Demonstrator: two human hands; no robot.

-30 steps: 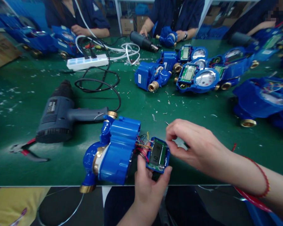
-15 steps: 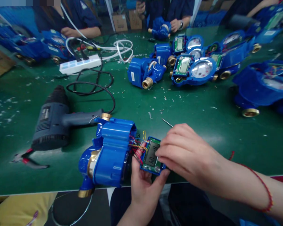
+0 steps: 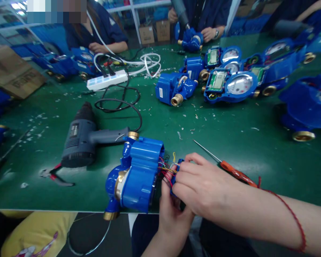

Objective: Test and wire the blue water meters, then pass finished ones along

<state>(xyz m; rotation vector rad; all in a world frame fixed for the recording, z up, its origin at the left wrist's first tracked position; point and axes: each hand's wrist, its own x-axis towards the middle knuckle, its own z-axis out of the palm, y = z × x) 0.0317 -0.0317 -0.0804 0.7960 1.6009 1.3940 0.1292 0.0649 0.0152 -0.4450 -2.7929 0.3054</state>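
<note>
A blue water meter (image 3: 141, 171) lies on its side near the table's front edge. Thin red, yellow and dark wires (image 3: 168, 170) run from its open housing to a small blue-framed display module (image 3: 180, 162). My left hand (image 3: 173, 217) grips this module from below. My right hand (image 3: 203, 182) is closed over its top and hides the screen and most of the board; whether its fingertips pinch a part there is hidden. Beyond my right wrist lies a screwdriver (image 3: 235, 173) with an orange-red handle.
A grey heat gun (image 3: 80, 139) and red-and-black cutting pliers (image 3: 57, 176) lie left of the meter. Behind are a white power strip (image 3: 107, 80) with cords and several blue meters (image 3: 230, 85). Co-workers sit across the table; one holds a tool (image 3: 180, 12) over a meter.
My right hand has moved over the module, covering the screen that showed before. The module has tilted. The view has shifted left, and the screwdriver's handle now shows.
</note>
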